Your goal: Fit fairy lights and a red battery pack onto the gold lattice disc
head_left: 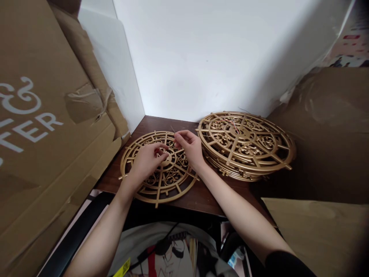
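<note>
A round gold openwork disc point(157, 190) with scrollwork and spokes lies flat on a dark brown table. Over its left middle, my left hand point(148, 159) has its fingers curled, thumb and index tips close together. Whatever may be between them is too small to make out. My right hand point(190, 146) is above the disc's upper right, pinching a thin, dark, wire-like piece point(172, 129) that sticks up past the fingertips. To the right stands a stack of similar gold discs point(245, 150), with fine, light-coloured wires point(235, 126) across the top one's centre.
The brown table point(207, 196) has a white panel point(196, 61) behind it. Cardboard boxes flank it, a large one with white lettering point(43, 123) at left and another point(325, 142) at right. A cardboard flap point(317, 227) lies at front right. My forearms cross the table's front edge.
</note>
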The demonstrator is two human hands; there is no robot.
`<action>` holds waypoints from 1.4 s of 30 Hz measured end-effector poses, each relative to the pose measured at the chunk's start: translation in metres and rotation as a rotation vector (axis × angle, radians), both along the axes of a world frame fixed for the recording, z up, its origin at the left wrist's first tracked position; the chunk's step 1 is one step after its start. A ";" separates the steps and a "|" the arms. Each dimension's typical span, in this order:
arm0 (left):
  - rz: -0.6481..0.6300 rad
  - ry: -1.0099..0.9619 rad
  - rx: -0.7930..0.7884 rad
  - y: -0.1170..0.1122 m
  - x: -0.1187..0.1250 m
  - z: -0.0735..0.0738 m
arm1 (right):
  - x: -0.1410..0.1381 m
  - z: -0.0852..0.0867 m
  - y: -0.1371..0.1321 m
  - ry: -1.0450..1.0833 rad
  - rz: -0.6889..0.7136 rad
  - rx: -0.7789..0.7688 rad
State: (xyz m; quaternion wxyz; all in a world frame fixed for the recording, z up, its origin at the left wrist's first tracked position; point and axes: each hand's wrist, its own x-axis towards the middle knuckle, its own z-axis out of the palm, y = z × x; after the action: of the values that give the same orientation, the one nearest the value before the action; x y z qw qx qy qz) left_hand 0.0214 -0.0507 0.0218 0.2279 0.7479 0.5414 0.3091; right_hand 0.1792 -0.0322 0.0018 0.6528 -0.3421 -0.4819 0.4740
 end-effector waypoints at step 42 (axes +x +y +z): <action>0.021 -0.433 0.084 0.008 0.017 -0.009 | 0.000 0.005 -0.001 0.273 0.203 -0.123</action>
State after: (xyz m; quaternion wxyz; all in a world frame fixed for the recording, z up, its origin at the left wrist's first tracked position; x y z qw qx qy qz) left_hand 0.0382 -0.0426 0.0128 0.3042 0.6674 0.4741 0.4871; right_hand 0.1791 -0.0328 0.0065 0.6390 -0.2634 -0.3907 0.6080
